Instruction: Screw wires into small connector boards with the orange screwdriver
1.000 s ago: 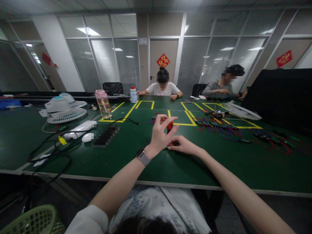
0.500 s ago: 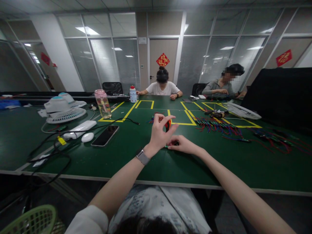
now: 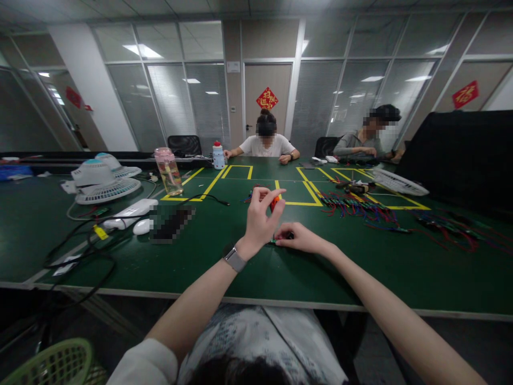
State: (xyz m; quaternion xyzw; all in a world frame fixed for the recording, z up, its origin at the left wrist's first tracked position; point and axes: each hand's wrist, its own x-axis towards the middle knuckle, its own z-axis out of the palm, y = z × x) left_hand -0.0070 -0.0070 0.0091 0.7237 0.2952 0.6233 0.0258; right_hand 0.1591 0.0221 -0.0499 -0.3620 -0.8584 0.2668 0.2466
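Note:
My left hand [image 3: 260, 216], with a watch on its wrist, is closed around the orange-red and black handle of an upright screwdriver [image 3: 274, 203]. The thin shaft points down at a small green circuit board [image 3: 273, 241] on the table. Beside it, my right hand [image 3: 298, 237] rests low with its fingers pinched at the board's edge, steadying it against the tabletop. Dark and reddish bits, probably wires, show under those fingers. Whether the screwdriver's tip touches the board is too small to tell. Behind my left fingers lies a small bunch of wires [image 3: 249, 197], partly hidden.
Wired circuit boards [image 3: 360, 208] lie in a pile to the right, near a keyboard [image 3: 401, 183] and a dark monitor [image 3: 460, 166]. On the left are a phone [image 3: 173, 224], a white power strip [image 3: 132, 213], a drink bottle [image 3: 170, 174] and fans [image 3: 106, 184]. Two people sit opposite.
My left thumb and fingers have shifted slightly around the screwdriver's handle, the fingertips drawing a little to the left. My right hand stays in place at the board.

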